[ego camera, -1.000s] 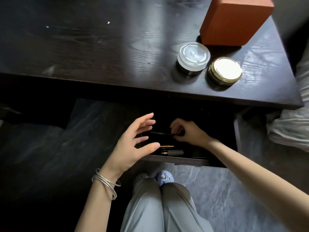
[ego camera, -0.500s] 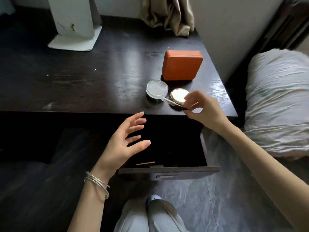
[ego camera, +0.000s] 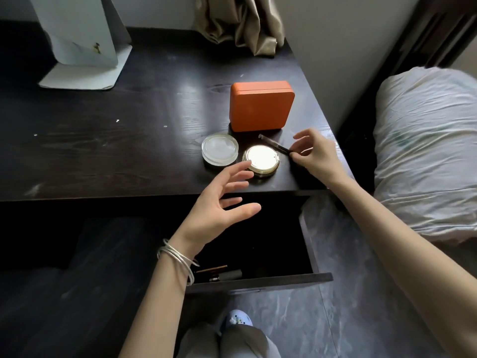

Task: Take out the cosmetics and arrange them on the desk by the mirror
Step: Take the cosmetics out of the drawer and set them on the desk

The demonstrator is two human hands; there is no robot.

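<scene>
My right hand pinches the near end of a thin dark cosmetic pencil, whose far end lies on the dark desk just in front of the orange box. A clear-lidded jar and a gold round compact sit side by side left of the pencil. My left hand hovers open over the desk's front edge, above the open drawer. Inside the drawer's front left corner lie a thin brown pencil and a dark tube. The mirror's white stand is at the back left.
A beige curtain hangs onto the desk's back edge. A bed with a pale pillow stands right of the desk. My knees and a blue slipper are below the drawer on the grey floor.
My right hand lifted the dark pencil out of the drawer and carried it up onto the desk beside the gold compact. My left hand rose from the drawer, staying open.
</scene>
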